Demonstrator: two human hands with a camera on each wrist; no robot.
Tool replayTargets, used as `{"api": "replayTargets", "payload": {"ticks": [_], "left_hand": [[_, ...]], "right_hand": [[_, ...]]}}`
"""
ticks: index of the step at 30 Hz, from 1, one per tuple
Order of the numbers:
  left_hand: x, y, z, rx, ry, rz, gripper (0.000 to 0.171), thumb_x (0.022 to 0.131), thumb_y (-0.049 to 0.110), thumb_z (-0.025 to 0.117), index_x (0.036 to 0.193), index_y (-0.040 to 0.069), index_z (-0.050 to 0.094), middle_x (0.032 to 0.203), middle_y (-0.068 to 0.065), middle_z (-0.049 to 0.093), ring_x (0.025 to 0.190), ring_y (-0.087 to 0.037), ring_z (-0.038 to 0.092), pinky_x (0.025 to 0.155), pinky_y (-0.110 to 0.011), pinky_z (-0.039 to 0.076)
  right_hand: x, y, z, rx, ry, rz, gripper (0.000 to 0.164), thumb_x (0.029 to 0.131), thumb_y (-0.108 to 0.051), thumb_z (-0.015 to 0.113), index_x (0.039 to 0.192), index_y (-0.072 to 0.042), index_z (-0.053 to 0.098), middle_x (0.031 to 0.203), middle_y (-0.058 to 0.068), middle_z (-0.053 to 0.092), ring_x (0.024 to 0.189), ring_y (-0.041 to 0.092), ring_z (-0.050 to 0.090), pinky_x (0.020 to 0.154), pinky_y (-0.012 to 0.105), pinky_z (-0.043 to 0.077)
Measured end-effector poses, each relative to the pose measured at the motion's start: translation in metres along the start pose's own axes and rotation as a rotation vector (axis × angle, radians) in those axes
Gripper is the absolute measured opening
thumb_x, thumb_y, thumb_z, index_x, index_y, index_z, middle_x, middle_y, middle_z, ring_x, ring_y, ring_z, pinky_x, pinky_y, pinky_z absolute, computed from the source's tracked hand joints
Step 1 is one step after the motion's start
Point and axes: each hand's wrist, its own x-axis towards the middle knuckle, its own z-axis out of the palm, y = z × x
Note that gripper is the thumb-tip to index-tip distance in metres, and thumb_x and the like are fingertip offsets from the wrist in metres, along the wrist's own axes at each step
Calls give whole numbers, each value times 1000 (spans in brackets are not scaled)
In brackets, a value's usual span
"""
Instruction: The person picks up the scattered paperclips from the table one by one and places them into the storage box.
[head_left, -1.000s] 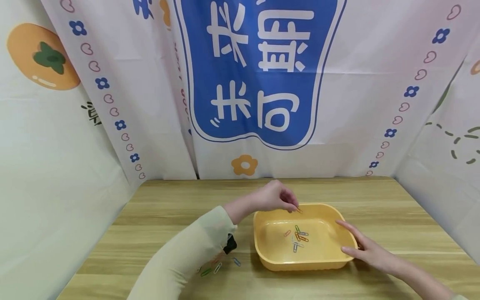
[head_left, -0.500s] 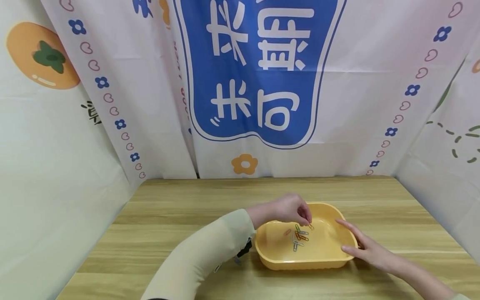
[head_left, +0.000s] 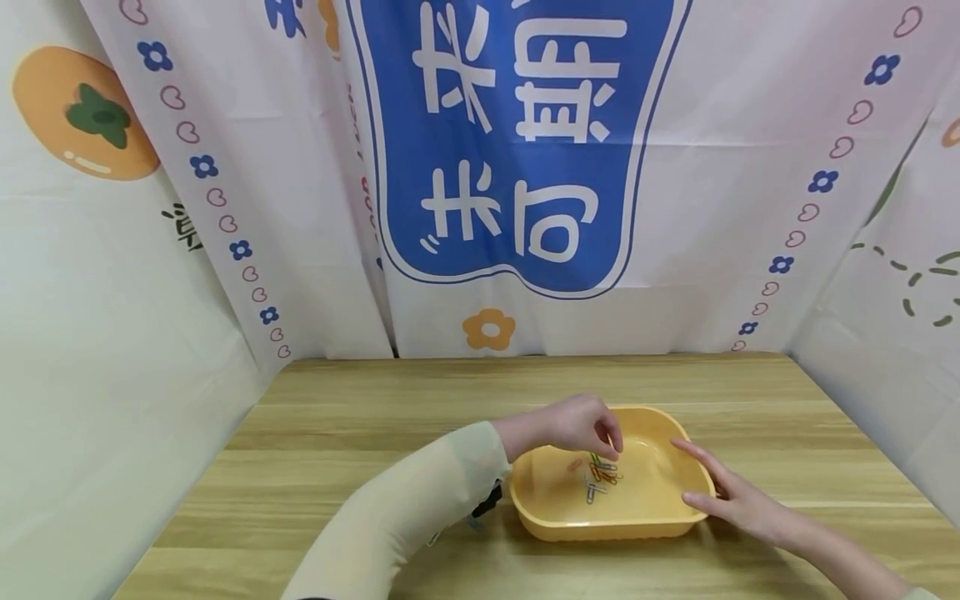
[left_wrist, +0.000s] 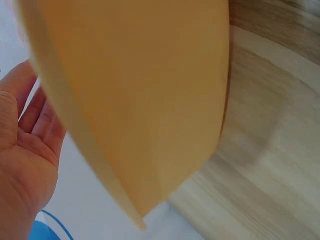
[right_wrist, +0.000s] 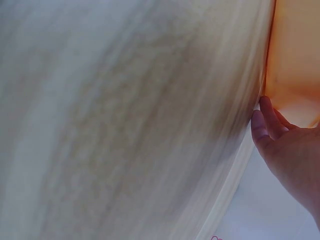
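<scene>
My left hand [head_left: 585, 425] hovers over the yellow plastic basin [head_left: 517, 492], fingers bent downward and nothing visible between them. Below its fingertips, several coloured paper clips [head_left: 592, 492] lie in a loose cluster on the basin floor; the hand hides some of the cluster. The left wrist view has the hand [left_wrist: 30, 155] beyond the basin's wall [left_wrist: 145, 100], its fingers loosely bent. My right hand [head_left: 738, 504] holds the basin's right end, with thumb and a finger over the rim. From the right wrist, that hand's fingers [right_wrist: 265, 120] reach along the basin's outside.
On the wooden table [head_left: 337, 442], left of the basin, a small black object [head_left: 489, 498] and a blue paper clip [head_left: 475, 522] are partly covered by the left sleeve [head_left: 420, 483]. A printed cloth [head_left: 510, 167] hangs behind the table.
My left hand moved right and down over the basin with an orange-yellow paper clip, then let it go; the cluster has a clip more at its right. The right hand stays put.
</scene>
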Motion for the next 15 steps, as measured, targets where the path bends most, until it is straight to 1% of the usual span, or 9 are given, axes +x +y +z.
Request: {"api": "replayTargets", "payload": {"ticks": [2,4,7,11,15], "left_hand": [[-4,-1,-3,-4,23,1,5,86,13,76,88,9,74,80,11,67,74,4,59,69,-10,46],[-10,-3,-7,-28,42,-2,7,86,13,76,90,8,74,82,11,66,75,4,59,70,-10,46],[-23,-8,-14,-76,77,7,8,86,12,75,91,7,74,83,9,68,76,4,59,72,-12,47],[-48,-15,-26,-147,125,20,5,86,11,75,89,7,74,85,5,69,77,1,60,72,-16,49],[-77,-21,-37,-197,185,-10,4,86,12,76,89,10,74,85,7,68,78,-3,61,71,-21,52]], "right_hand": [[0,0,0,1,-3,-8,67,96,9,49,153,-5,17,139,50,2,116,-4,46,79,26,54],[1,0,1,-2,-4,-15,67,96,9,49,153,-5,16,139,50,2,116,-3,46,80,26,53],[1,0,1,-2,-8,-17,67,96,9,49,153,-4,16,139,50,2,115,-2,47,79,26,54],[0,0,0,-2,-7,-9,68,96,8,49,154,-5,16,140,50,1,115,-2,47,79,26,53],[0,0,1,-2,-1,-7,67,96,8,50,153,-5,17,140,50,0,116,-4,45,79,25,53]]}}
